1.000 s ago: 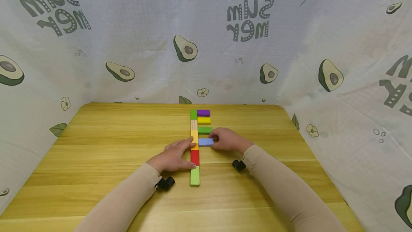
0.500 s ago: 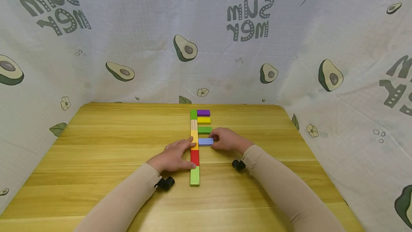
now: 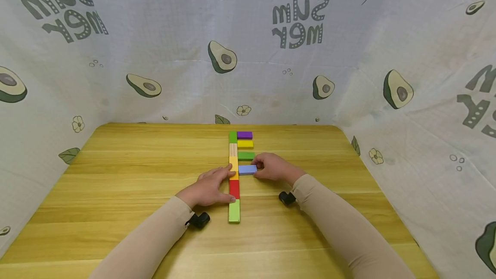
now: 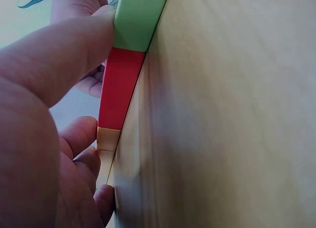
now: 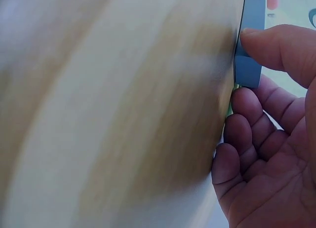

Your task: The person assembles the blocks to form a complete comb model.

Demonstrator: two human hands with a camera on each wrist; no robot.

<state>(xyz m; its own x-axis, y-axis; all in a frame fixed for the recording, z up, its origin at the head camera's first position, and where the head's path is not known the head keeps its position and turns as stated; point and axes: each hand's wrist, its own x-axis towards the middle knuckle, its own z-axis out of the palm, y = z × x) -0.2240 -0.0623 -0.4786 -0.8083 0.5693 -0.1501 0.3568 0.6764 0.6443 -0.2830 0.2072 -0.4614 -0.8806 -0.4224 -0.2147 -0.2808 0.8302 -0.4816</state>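
A column of coloured wooden blocks runs away from me in the head view: light green block (image 3: 234, 212), red block (image 3: 234, 189), orange-yellow blocks (image 3: 233, 162), plain wood block (image 3: 233, 150) and green block (image 3: 232, 137). My left hand (image 3: 207, 189) rests on its left side, thumb by the light green and red blocks, fingertips on the orange-yellow ones. A blue block (image 3: 246, 170) lies crosswise against the column's right side. My right hand (image 3: 273, 168) pinches its outer end between thumb and fingers, the thumb (image 5: 269, 46) on its near side in the right wrist view.
Beyond the blue block, a green block (image 3: 246, 156), a yellow block (image 3: 245, 144) and a purple block (image 3: 244, 135) also stick out rightward from the column. All lie on a wooden table (image 3: 135, 175). A printed white cloth (image 3: 174, 33) hangs behind and at both sides.
The whole head view has shifted very slightly. Both hands and the blocks keep their places.
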